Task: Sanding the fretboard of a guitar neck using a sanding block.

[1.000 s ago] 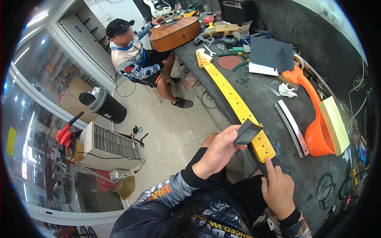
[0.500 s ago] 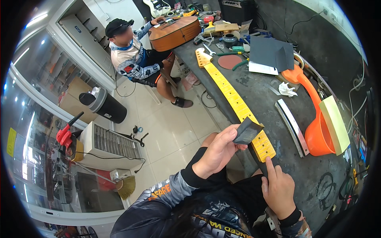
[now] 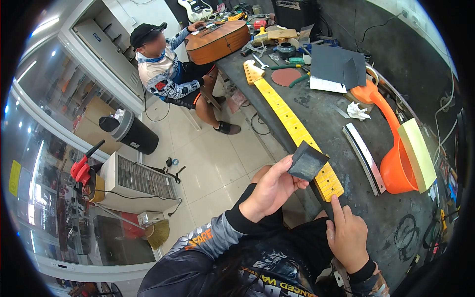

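Observation:
Pinched between the thumb and fingers of my left hand is a dark, folded piece of sandpaper. It is held up over the near part of a guitar neck, hiding some of the fretboard. The neck has a yellow-taped fretboard and lies along the table's left edge, headstock at the far end. My right hand rests by the neck's near end, its index finger stretched out and touching that end, the other fingers curled loosely. Nothing shows in the right hand.
Right of the neck lie a curved-edge sanding block, crumpled tissue and an orange dipper with a yellow-green pad against it. Dark sandpaper sheets lie farther back. Across the corner, a seated person touches an acoustic guitar.
My left hand has turned the sandpaper so that more of its flat, worn face shows. The right hand and the neck stay in place.

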Available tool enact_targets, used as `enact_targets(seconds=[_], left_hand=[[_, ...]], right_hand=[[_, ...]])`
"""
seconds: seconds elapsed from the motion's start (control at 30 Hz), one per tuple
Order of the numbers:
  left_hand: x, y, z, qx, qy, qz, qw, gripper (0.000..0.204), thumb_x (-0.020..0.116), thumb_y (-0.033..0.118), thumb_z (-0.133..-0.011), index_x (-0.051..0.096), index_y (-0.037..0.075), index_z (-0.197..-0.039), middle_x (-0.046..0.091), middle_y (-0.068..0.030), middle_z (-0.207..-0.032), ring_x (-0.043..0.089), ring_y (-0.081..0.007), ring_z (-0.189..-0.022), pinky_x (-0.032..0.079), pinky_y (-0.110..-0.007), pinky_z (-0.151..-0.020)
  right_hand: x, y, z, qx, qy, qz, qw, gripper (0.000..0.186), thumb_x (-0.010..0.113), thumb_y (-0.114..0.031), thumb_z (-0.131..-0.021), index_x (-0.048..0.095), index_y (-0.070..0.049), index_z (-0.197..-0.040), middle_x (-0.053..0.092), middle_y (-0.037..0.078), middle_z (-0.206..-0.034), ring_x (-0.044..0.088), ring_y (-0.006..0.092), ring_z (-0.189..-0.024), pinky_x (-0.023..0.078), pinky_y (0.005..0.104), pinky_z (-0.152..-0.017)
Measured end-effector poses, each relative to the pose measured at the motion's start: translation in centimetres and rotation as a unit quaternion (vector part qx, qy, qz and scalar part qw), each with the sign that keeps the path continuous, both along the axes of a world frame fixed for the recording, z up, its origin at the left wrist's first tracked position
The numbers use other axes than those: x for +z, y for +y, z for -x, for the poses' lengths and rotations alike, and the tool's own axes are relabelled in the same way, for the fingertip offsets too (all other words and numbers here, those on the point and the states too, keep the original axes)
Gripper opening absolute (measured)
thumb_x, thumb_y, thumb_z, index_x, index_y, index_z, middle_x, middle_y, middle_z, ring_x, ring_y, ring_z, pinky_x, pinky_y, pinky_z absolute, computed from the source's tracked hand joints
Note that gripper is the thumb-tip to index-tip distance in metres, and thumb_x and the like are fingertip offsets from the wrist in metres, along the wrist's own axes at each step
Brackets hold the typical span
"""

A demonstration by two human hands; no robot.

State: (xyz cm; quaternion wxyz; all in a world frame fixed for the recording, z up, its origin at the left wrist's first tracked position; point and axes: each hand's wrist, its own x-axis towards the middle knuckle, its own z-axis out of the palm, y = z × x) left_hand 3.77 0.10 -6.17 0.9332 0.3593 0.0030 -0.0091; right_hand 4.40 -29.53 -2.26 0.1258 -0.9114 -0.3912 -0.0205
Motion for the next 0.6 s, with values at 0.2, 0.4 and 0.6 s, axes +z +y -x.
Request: enact_targets(seconds=[0.2,0.4,0.6], left_hand=[[0.18,0.14,-0.11,-0.003,0.004,0.002,1.000,0.061,0.061,0.056,-0.122,0.069,0.004,-0.155,0.079,-0.0166,-0.145,0.071,-0.0245,-0.118,0.056,-0.042,-0.107],[0.05,0.16,-0.07,0.004,0.001,0.002,1.000,0.061,0.061,0.056,-0.122,0.069,0.004,-0.154,0.080,-0.0178,-0.145,0.071,-0.0249,-0.118,0.055,-0.043,-0.107],[-0.54,-0.33,-0.37,0.008,0.012,0.029,0.999,0.061,0.062,0.055,-0.122,0.070,0.004,-0.153,0.081,-0.0181,-0.141,0.074,-0.0266,-0.115,0.057,-0.044,-0.106]], right_hand=[[0.01,0.01,-0.06,0.002,-0.005,-0.001,1.000,0.081,0.089,-0.016,-0.098,0.059,0.000,-0.172,0.060,0.010,-0.102,0.066,0.0278,-0.079,0.053,0.0426,-0.073],[-0.17,-0.05,-0.20,0.006,-0.004,-0.005,1.000,0.081,0.089,-0.016,-0.098,0.059,0.000,-0.172,0.060,0.010,-0.101,0.065,0.0284,-0.077,0.052,0.0430,-0.072],[0.32,-0.53,-0.03,-0.014,-0.008,0.008,1.000,0.081,0.089,-0.018,-0.097,0.059,-0.002,-0.171,0.061,0.010,-0.102,0.068,0.0283,-0.080,0.053,0.0436,-0.073]])
